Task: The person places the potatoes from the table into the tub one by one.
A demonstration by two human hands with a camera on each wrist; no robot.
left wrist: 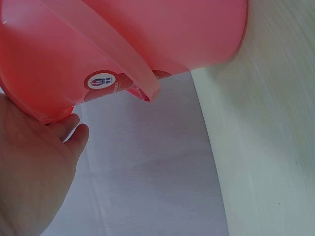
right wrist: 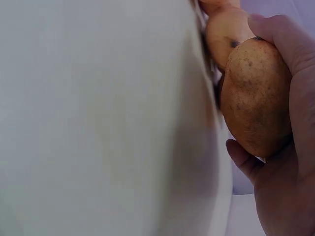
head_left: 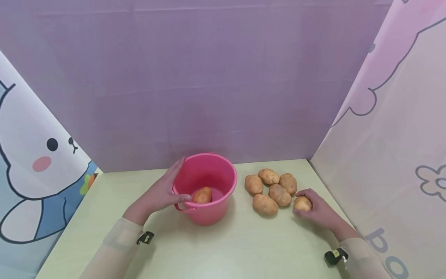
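A pink bucket [head_left: 210, 214] stands upright on the table, with one potato [head_left: 203, 195] lying inside. My left hand [head_left: 161, 193] holds the bucket's left rim, the thumb over the near edge. In the left wrist view, fingertips show at the rim, and the bucket's handle [left wrist: 123, 49] hangs along its side. Over on the right, my right hand [head_left: 321, 212] grips a potato [right wrist: 258, 98] between thumb and fingers. Beside it lies a cluster of several potatoes [head_left: 280, 195]; the held one is at the cluster's right. Whether it touches the table cannot be told.
The pale table [head_left: 223, 255] ends at a purple backdrop [head_left: 216, 85]. Printed panels rise on the left [head_left: 31, 155] and on the right [head_left: 393, 155], the right one close to my right forearm. A small black device [head_left: 336, 256] sits at my right wrist.
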